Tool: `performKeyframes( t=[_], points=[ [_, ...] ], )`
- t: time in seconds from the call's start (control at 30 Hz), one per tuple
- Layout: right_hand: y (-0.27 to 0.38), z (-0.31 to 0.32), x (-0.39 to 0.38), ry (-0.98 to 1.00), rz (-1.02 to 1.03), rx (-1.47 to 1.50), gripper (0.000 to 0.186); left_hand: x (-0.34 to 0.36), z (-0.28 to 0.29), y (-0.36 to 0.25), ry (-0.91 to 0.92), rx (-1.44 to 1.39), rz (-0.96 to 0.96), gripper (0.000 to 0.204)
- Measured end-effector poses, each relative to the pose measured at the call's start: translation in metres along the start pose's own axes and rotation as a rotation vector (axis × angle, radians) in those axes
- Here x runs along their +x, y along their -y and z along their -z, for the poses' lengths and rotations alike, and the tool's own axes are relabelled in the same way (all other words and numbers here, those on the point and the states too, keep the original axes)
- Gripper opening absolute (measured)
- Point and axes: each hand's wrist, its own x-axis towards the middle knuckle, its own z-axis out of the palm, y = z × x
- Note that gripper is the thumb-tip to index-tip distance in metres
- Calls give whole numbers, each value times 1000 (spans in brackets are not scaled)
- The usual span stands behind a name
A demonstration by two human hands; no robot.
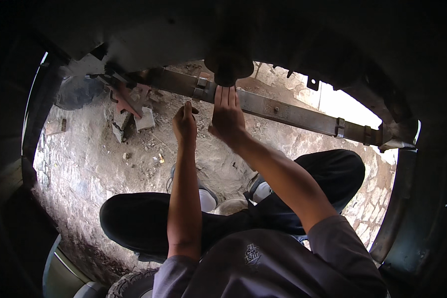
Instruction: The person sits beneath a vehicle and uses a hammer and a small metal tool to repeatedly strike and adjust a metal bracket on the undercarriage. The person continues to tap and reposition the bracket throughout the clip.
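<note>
A long grey leaf spring (303, 115) with clamps around it runs across in front of me, sloping down to the right. My right hand (228, 115) reaches up to it, its fingers stretched out and close together over the spring, with the fingertips just under a dark round bump stop (227, 74). Whether the fingertips press on the stop I cannot tell. Just left of it my left hand (185, 123) is raised edge-on below the spring. Its thumb stands apart from the fingers, and nothing shows in it.
Dark vehicle bodywork (149, 35) arches overhead and down both sides. Beyond the spring's left end stands a reddish metal stand (126, 102) beside broken blocks (145, 119). Rough ground (84, 164) with loose stones lies below. A tyre (131, 285) is at the lower left.
</note>
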Motion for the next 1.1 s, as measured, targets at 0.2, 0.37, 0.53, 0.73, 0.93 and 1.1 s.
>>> performKeyframes(
  t=[0.2, 0.37, 0.53, 0.73, 0.93, 1.1],
  points=[
    [0, -52, -21, -277, 87, -281, 126, 2, 5, -9, 0, -86, 19, 50],
    [2, -17, 5, -169, 65, 78, 119, -5, 12, 3, -51, -20, -12, 50],
    [3, -8, 39, -166, 6, 145, 119, -11, 13, -11, 4, -139, 66, 49],
    [5, -46, 13, -420, 115, 37, 91, 2, 24, -14, -53, -122, 14, 50],
    [24, -34, 26, -283, -16, 146, 82, 0, 34, -7, -46, -98, 85, 43],
    [0, -24, 20, -189, 92, 144, 87, -10, 34, -7, -30, -77, 86, 45]
  ],
)
